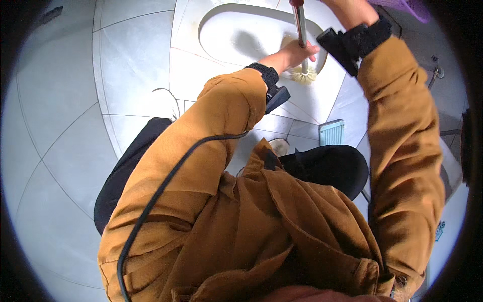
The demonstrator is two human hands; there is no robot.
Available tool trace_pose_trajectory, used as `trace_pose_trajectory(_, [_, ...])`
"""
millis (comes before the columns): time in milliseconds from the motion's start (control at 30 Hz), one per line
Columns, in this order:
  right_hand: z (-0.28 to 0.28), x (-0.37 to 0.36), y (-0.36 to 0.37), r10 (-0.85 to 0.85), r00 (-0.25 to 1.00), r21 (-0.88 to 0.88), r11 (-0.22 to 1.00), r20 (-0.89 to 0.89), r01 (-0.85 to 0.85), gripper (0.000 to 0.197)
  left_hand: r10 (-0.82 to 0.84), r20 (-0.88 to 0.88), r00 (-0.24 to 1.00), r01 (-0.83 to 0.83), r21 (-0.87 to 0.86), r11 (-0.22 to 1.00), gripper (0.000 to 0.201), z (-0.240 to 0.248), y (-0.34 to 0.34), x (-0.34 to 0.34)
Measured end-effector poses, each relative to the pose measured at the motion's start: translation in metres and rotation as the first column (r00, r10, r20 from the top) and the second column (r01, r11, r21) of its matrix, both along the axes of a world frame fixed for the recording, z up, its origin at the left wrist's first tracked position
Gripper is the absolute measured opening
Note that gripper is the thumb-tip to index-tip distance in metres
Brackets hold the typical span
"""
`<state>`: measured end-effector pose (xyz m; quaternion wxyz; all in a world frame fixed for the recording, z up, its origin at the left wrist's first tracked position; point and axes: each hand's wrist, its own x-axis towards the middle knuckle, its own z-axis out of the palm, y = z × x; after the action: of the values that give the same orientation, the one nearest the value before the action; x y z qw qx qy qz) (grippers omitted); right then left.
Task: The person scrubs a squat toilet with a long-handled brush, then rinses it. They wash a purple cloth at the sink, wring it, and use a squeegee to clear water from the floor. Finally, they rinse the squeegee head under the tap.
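A toilet brush (303, 74) with pale bristles and a metal shaft with a red upper part stands over a white squat toilet (207, 21) set in the floor. My left hand (296, 54) is closed around the lower shaft, just above the bristles. The bristles appear against the near right edge of the bowl. My right hand (347, 11) reaches in at the top, right of the red part. Its fingers run out of the picture, so their grip is hidden. Both wrists wear black straps with small devices.
Grey tiles (55, 116) surround the toilet. A light-blue ribbed object (331, 132) lies near my right knee. A metal tap or pipe fitting (437, 71) is at the right wall, and a purple basket edge (416, 7) shows top right. A black cable (166, 183) runs along my left sleeve.
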<state>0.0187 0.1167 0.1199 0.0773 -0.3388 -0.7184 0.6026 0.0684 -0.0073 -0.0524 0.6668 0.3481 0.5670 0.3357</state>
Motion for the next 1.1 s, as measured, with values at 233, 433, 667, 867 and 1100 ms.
trace_pose_trajectory(233, [-0.034,-0.022,-0.071,0.147,0.989,0.27,0.954,-0.028,-0.134,0.019,0.181,0.397,0.9,-0.078,-0.262,0.962,0.043,0.018,-0.059,-0.143])
trace_pose_trajectory(433, [-0.053,-0.034,-0.16,0.312,0.949,0.301,0.909,-0.035,-0.288,0.02,-0.122,-0.042,0.992,0.105,-0.295,0.95,0.069,0.17,-0.088,-0.251])
trace_pose_trajectory(667, [-0.097,-0.022,-0.222,0.651,0.756,0.214,0.73,0.073,-0.649,0.015,0.004,-0.334,0.943,-0.139,-0.383,0.913,0.063,0.131,-0.171,-0.173])
trace_pose_trajectory(867, [-0.122,0.076,-0.281,0.959,0.281,-0.114,0.281,0.015,-0.953,0.013,-0.253,0.394,0.884,0.465,-0.678,0.569,0.088,0.091,-0.221,-0.094])
trace_pose_trajectory(1100, [-0.059,0.081,-0.244,0.968,0.174,-0.123,0.198,0.182,-0.973,0.02,-0.427,0.29,0.856,0.505,-0.302,0.808,0.084,0.114,-0.162,-0.067])
